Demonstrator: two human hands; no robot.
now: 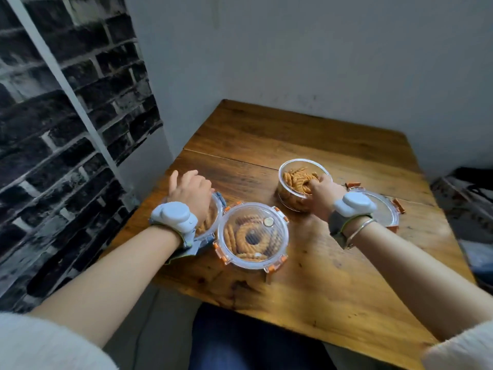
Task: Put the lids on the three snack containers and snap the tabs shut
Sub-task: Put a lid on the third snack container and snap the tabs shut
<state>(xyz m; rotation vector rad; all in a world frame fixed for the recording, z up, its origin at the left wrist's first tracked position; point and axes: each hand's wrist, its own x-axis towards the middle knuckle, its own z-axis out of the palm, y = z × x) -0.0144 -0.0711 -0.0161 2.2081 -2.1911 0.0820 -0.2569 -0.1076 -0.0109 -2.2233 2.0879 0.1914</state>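
Two of three snack containers carry lids as I watch from the head camera: my left hand (190, 192) rests spread, fingers apart, on the blue-tabbed container (210, 222) beneath it, gripping nothing that I can see, while my right hand (321, 194) is closed around the near wall of the open container (301, 182), thumb over the rim. Between the hands sits the orange-tabbed container (253, 235), lid on; at least one tab on its near side looks flared out, so I judge it not fully snapped. The loose lid (386, 209) lies on the desk (333, 276) just to the right of and partly under my right wrist. The step in hand looks like steadying the last bowl; next I need that lid seated squarely, then each tab pressed down. The bowls are clear, round, hard plastic; the twisted snacks inside look dry and brittle; the desk is worn, glossy wood.
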